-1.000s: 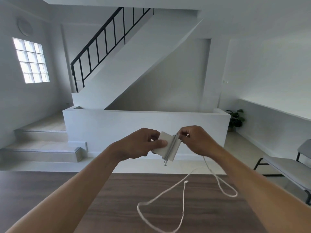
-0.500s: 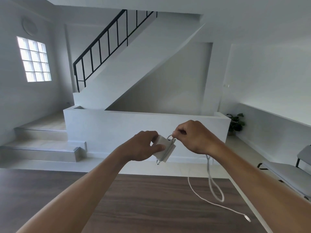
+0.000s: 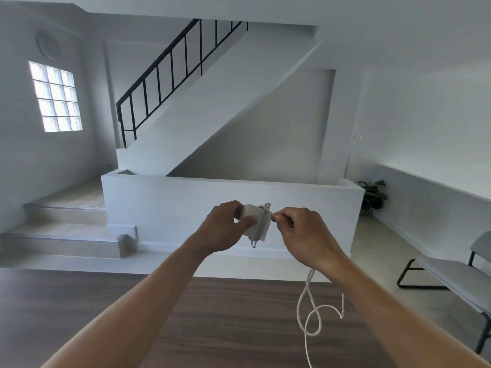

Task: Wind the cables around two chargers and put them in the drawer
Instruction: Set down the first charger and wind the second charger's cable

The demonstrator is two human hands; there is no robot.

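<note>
Charger [image 3: 254, 224] | pinched in left hand [image 3: 225, 229], midair above table [image 3: 106, 314] | right hand [image 3: 300, 235] closed on cable [image 3: 308, 312] beside it | risk: dangling slack snagging, wraps slipping loose

light: soft daylight via glass-block window [image 3: 55, 97] at left | shadows: faint | blur: slight on hands | edges: wide-angle bend

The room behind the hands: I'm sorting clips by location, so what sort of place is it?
Probably a home's ground-floor living area: a white staircase with black railing, a potted plant, and a wooden table by a bench.
</note>
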